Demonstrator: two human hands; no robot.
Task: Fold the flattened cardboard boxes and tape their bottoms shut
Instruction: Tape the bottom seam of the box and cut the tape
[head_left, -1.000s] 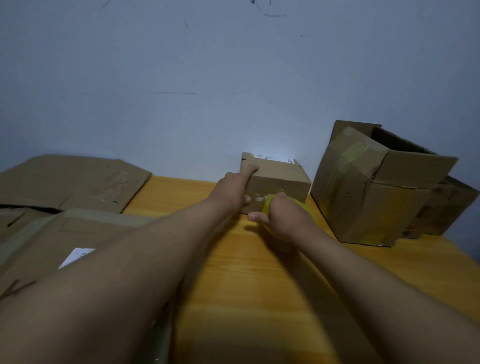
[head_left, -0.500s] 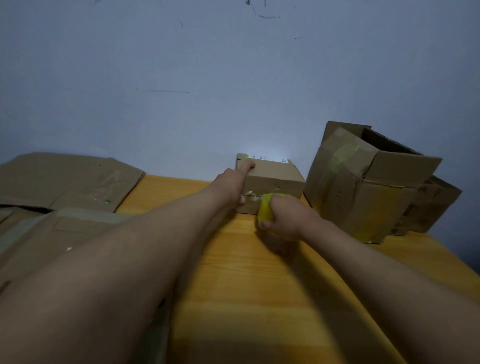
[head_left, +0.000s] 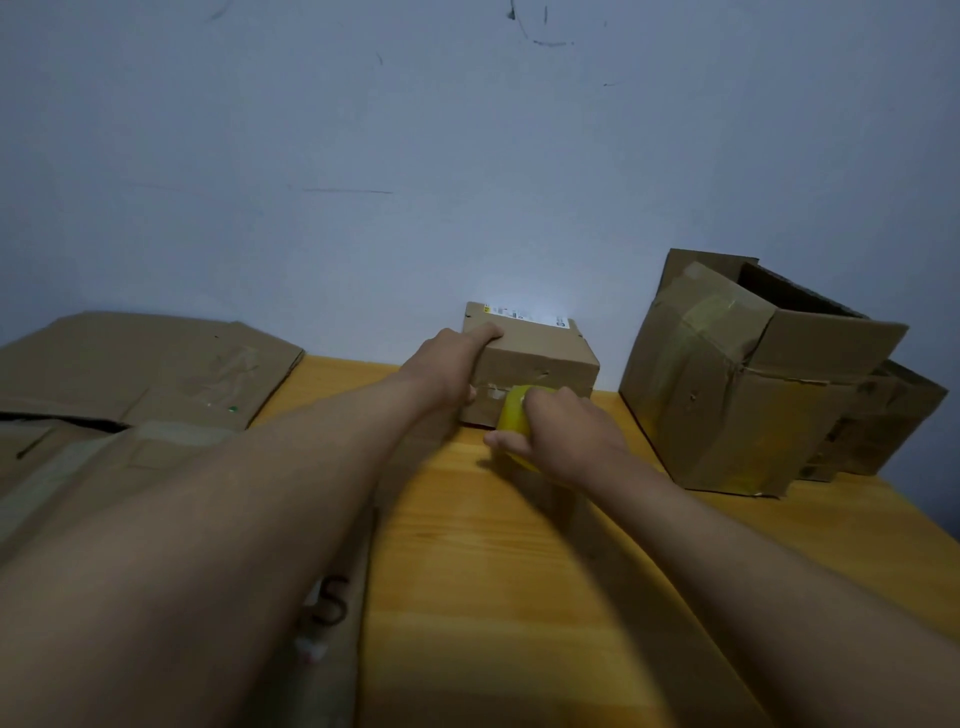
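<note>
Centrally, left hand grips small box; right hand clutches yellow tape roll against its front. Large box at right stands open; contents unseen.

Dim, soft-focus view, wide-angle edge distortion

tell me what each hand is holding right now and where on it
Right hand grips the yellow tape roll round its outer rim. Left hand steadies the small cardboard box at its near left top corner.
</note>
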